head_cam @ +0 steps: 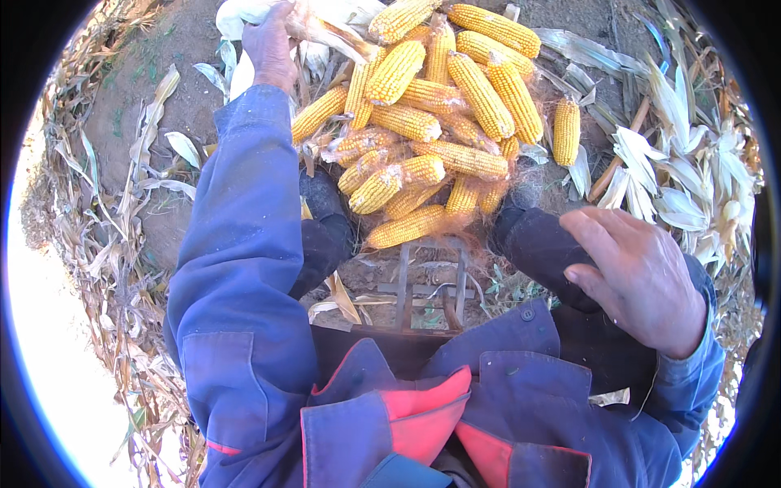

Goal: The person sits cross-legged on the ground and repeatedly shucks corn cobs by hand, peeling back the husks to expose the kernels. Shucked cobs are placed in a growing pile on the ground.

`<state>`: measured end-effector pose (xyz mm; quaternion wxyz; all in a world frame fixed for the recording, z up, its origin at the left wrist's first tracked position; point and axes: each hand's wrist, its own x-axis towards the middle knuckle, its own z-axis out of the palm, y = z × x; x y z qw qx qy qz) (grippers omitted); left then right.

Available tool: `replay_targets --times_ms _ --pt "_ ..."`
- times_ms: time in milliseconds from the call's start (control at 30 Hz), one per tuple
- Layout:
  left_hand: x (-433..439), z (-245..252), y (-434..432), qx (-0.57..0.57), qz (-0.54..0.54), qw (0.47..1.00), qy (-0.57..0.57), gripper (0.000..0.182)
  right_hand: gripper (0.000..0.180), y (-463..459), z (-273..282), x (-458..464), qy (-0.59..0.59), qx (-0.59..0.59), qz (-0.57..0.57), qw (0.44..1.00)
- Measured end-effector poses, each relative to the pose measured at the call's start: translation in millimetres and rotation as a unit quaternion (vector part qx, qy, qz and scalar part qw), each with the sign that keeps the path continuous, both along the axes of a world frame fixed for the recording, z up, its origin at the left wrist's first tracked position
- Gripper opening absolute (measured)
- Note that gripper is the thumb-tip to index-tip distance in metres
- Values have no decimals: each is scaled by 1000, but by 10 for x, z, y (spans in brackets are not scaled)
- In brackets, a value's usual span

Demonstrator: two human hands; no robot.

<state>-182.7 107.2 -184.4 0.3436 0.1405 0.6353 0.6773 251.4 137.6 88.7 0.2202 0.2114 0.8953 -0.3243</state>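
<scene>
My left hand [271, 52] reaches forward at the top, left of centre, its fingers closed around an ear of corn in pale husk [320, 30] that points to the right. Just right of it lies a heap of husked yellow corn cobs [421, 122], some with brown silk, between my feet. One cob [567, 132] lies apart to the right of the heap. My right hand [634, 274] is above my right leg, palm down, thumb and fingers apart, with nothing seen in it.
Dry husks [689, 165] and a stalk [619, 152] lie on the soil at the right. More dry leaves [140, 140] are scattered at the left. A metal frame [403, 287] stands between my legs, below the heap. My dark shoes flank the cobs.
</scene>
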Motion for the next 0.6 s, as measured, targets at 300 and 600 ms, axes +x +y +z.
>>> replay_targets --times_ms 300,600 --pt "1007 1260 -191 61 -246 943 -214 45 49 -71 -71 1 224 41 -124 966" --pt "2062 2088 -698 8 -252 956 -150 36 50 -310 -374 -365 163 -106 -214 957"
